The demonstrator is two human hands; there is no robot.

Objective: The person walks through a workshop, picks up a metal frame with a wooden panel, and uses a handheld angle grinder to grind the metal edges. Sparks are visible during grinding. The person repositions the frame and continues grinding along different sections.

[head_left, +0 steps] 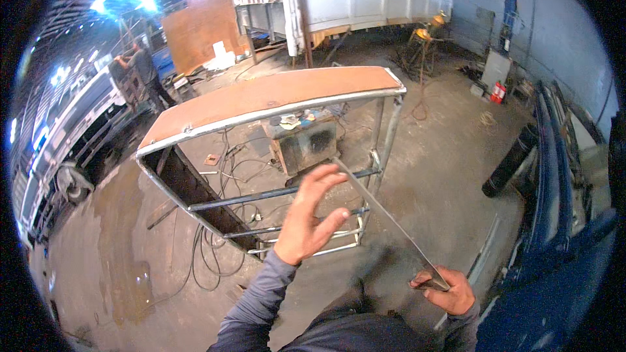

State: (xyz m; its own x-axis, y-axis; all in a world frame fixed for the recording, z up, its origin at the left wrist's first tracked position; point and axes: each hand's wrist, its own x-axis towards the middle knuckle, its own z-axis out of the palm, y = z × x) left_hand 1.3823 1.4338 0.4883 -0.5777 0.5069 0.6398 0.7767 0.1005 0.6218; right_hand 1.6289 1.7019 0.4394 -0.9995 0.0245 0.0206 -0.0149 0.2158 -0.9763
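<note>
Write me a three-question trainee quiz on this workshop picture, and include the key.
1. Multiple choice: which hand grips the near end of the long metal strip? A) left; B) right; C) neither.
2. True or false: the red fire extinguisher is to the right of the metal frame.
3. Fill in: the top panel of the frame is ____ in colour.

Key: 1. B, the right hand; the left hand is open by the far end. 2. True. 3. Orange-brown.

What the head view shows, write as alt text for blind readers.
Right hand grips one end of a thin strip; open left hand near its other end. Beyond, an orange-topped frame stands on a workshop floor.
</note>
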